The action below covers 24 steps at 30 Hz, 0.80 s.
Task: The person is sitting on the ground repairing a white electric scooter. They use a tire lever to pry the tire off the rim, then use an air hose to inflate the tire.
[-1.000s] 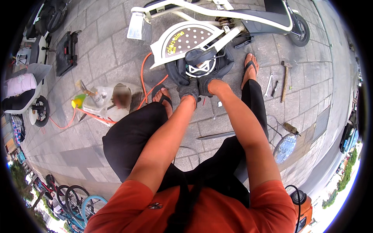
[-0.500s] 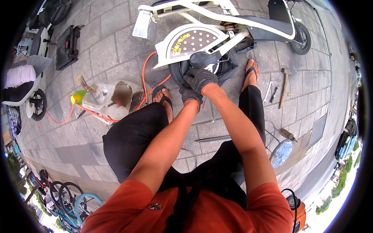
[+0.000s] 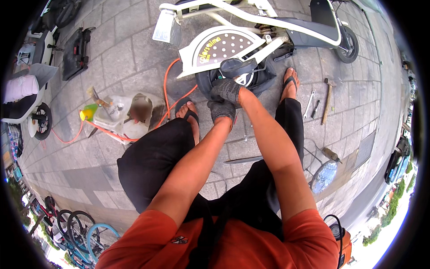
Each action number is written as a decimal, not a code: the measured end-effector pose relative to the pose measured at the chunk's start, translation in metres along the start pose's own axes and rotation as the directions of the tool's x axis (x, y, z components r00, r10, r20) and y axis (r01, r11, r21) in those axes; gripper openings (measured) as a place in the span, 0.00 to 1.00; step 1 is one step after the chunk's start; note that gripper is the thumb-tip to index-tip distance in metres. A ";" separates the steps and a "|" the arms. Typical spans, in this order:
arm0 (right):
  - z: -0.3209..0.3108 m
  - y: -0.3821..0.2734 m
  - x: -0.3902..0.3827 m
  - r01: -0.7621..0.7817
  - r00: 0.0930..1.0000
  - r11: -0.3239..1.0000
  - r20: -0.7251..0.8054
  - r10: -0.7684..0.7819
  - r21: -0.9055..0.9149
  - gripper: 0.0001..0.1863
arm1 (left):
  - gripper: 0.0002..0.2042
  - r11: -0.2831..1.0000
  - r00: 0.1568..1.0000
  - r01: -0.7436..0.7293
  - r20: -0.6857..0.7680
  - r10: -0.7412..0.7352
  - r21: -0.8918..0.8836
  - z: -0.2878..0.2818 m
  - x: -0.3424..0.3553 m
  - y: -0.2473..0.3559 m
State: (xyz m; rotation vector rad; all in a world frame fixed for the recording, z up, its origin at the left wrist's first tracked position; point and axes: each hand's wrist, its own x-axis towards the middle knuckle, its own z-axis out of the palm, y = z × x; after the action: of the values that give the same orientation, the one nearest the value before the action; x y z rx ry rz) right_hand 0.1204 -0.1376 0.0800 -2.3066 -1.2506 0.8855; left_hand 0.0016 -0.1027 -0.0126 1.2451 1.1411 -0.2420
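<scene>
A white electric scooter [image 3: 219, 60] lies on the paving in front of me, its rear wheel [image 3: 245, 78] with black tyre and white hub nearest me, under a black housing [image 3: 235, 67]. My right hand [image 3: 227, 93], in a grey knit glove, is closed on the tyre's near left part, its fingertips partly hidden. Just below it my left hand [image 3: 221, 110], also gloved, is curled against the underside of the tyre, its fingers mostly hidden. An orange hose [image 3: 166, 89] runs to the left of the wheel, near my foot.
A hammer [image 3: 327, 105], wrench [image 3: 308, 104] and small tool [image 3: 315, 108] lie right; a metal bar [image 3: 242, 159] between my legs. A plastic container [image 3: 116, 119] and black case [image 3: 74, 54] lie left. Other scooters [image 3: 38, 116] and bicycles [image 3: 92, 237] stand around the edges.
My right hand has moved up and left onto the tyre and over the left hand, covering part of the hub. The scooter appears slightly lower and further right in the view.
</scene>
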 end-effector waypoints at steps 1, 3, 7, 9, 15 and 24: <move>0.002 0.003 0.001 0.064 0.998 0.998 0.021 -0.064 -0.002 0.09 | 0.32 0.998 1.000 -0.017 -0.013 0.018 0.058 -0.004 0.004 -0.005; -0.007 0.001 0.002 0.152 0.988 0.977 0.057 -0.145 -0.149 0.10 | 0.33 0.984 0.997 -0.072 -0.014 0.075 0.166 -0.005 0.021 -0.013; 0.019 0.013 -0.005 0.044 0.987 0.998 -0.154 -0.049 -0.033 0.16 | 0.35 0.950 0.988 -0.147 -0.012 0.156 0.275 -0.013 0.043 -0.008; 0.010 0.007 -0.048 -0.243 0.937 0.933 -0.184 0.297 0.267 0.17 | 0.36 0.954 0.983 -0.155 -0.058 0.175 0.256 -0.016 -0.010 0.032; -0.051 0.005 -0.155 -0.520 0.850 0.852 -0.145 0.507 -0.067 0.27 | 0.37 0.912 0.929 -0.312 -0.119 0.352 0.266 -0.050 0.000 0.081; -0.035 0.010 -0.128 -0.605 0.665 0.350 0.212 0.716 0.716 0.32 | 0.40 0.959 0.975 0.202 0.130 -0.179 -0.197 -0.057 -0.048 0.053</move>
State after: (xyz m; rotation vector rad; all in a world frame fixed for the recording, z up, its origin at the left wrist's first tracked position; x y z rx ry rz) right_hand 0.0976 -0.2517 0.1446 -2.0275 0.2708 1.1573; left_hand -0.0152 -0.0556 0.0643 0.9258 1.1592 -0.3230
